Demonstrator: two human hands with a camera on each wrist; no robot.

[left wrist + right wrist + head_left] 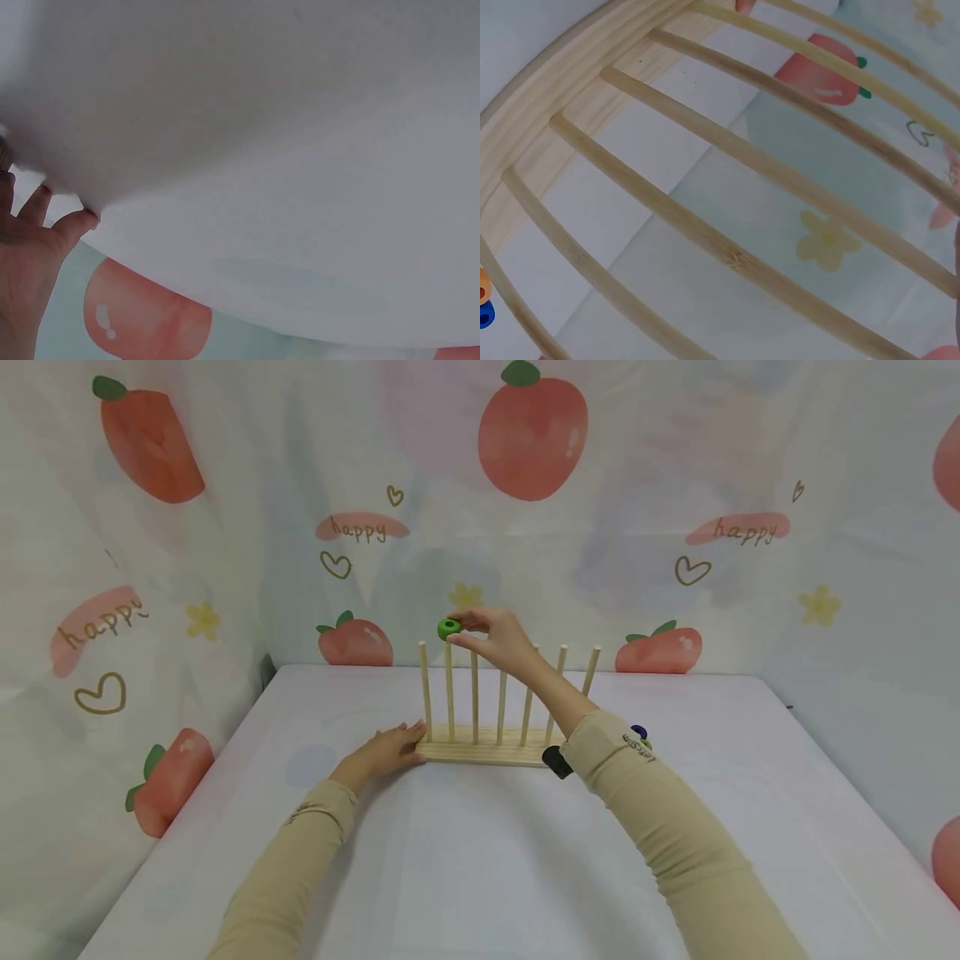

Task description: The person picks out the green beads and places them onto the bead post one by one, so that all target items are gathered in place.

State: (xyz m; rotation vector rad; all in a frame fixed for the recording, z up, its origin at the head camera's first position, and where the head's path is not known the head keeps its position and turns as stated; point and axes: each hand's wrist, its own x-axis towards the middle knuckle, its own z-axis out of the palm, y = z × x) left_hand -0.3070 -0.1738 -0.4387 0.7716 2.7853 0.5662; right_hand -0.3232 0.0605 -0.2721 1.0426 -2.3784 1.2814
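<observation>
In the head view a wooden rack [480, 755] stands on the table, with a row of several upright pegs [500, 706]. My right hand [495, 635] pinches a green bead [448, 628] with a hole, between thumb and fingers. The bead is at the top of the second peg from the left; whether the peg has entered the hole cannot be told. My left hand [390, 750] rests at the rack's left end, fingers extended against the base; the left wrist view shows this hand [34, 247] at its left edge. Pegs [727, 251] cross the right wrist view.
Partly behind the right sleeve lie a dark blue bead [638, 731] and a yellow-green one. The right wrist view shows an orange bead [484, 286] and a blue bead [486, 315]. A black object [557, 762] sits by the right cuff. Printed cloth [525, 585] hangs behind the white table [465, 860].
</observation>
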